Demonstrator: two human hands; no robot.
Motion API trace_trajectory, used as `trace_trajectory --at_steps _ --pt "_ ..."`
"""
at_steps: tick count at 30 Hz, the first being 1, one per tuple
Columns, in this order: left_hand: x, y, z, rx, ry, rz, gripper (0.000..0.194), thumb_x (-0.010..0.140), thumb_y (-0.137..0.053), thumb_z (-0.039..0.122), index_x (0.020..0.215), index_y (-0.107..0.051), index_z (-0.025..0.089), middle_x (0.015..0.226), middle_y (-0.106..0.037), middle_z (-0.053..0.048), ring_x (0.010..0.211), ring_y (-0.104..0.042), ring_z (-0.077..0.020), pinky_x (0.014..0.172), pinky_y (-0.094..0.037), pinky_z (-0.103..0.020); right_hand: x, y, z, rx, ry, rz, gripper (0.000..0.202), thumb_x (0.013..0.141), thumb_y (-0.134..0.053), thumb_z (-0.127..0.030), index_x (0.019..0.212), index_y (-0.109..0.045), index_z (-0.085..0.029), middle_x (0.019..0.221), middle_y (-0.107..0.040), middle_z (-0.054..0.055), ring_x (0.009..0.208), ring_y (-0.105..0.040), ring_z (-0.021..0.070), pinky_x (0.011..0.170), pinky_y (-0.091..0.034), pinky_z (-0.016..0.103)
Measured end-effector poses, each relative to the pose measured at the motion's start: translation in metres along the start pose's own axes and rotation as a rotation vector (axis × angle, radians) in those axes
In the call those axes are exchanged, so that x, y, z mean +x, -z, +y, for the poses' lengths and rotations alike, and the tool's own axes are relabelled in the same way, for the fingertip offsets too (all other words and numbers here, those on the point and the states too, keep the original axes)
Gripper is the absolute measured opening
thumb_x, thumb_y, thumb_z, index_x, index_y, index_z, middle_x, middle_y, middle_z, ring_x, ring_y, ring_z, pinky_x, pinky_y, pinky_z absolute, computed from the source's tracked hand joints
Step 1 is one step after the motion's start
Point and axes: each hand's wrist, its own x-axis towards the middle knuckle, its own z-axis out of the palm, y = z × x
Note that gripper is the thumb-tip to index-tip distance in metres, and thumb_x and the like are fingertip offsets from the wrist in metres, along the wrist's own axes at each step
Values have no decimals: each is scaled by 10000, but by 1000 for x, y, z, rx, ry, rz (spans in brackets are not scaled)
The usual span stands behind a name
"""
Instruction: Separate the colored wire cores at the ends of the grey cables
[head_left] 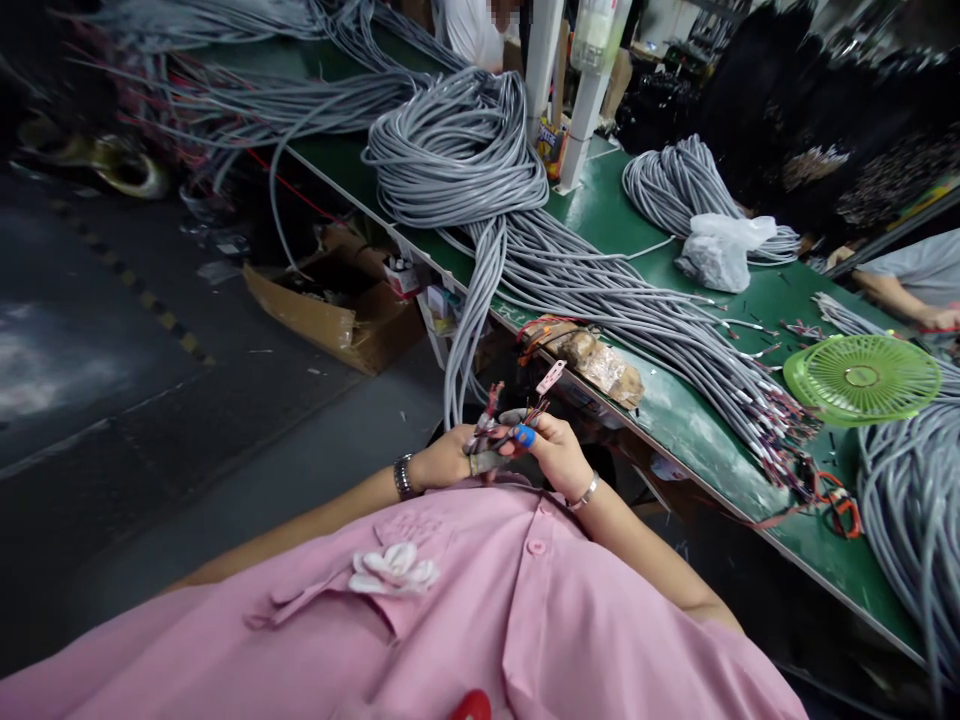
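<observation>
Head view: left hand [448, 457] and right hand [560, 455] grip the wire ends [493, 402] outside the near edge of the surface [675, 425]. Gray cables [471, 325] extend forward from the nearer left hand toward that edge.

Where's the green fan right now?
In the head view, the green fan is on the right, over the green table, beside the coloured wire ends and just above the grey cable bundle at the right edge.
</observation>
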Motion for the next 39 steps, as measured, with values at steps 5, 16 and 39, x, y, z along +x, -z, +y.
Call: trace_trajectory --at_steps 5,16,39 --pt "-13 14 -4 -286 -28 219 299 854 -587 401 914 -660 118 819 -709 -89 707 -658 -165 669 -510 -276 -6 22 -9 -217 101 29 318 862 -579 -432 1046 -646 -181 792 -680 35 558 -549 96 557 -467 230" --pt "-21 28 21 -500 -21 349 297 807 -644 415 852 -683 124 649 -664 -34 556 -619 -131 499 -465 -226 -11 33 -6 -377 127 -41 284 878 -552 -427 966 -678 -188 920 -597 48 647 -612 106 584 -535 243" --pt "20 -21 43 -36 197 174 297 789 -641 421 744 -638 127 578 -669 -42 511 -625 -150 529 -491 -250 12 5 -10 -42 -48 291 305 606 -791 -383 679 -616 -145 547 -547 -37 446 -447 66 414 -371 189"
